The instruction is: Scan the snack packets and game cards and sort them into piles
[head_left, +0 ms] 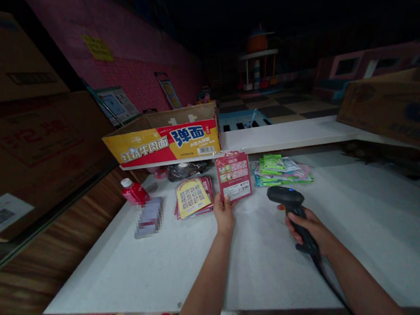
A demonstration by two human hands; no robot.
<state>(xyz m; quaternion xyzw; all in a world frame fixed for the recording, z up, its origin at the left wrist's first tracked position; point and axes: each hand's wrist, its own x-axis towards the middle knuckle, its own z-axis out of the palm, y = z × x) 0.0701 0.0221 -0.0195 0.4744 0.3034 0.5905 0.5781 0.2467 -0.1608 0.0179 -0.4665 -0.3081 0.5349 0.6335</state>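
My left hand (224, 213) pinches the lower left corner of a red card packet (234, 175) and holds it upright above the white counter (191, 260). The packet shows a white barcode label near its bottom. My right hand (309, 227) grips the handle of a black barcode scanner (289, 203), whose head points toward the packet from the right. The scanner's cable runs back along my right forearm. A stack of red packets with a yellow QR-code card on top (192, 196) lies just left of my left hand.
A pile of green packets (282, 170) lies behind the scanner. A yellow and red noodle carton (165, 136) stands on the raised white shelf. A red-capped bottle (133, 191) and a blurred booklet (149, 217) sit at left. Brown cartons flank both sides.
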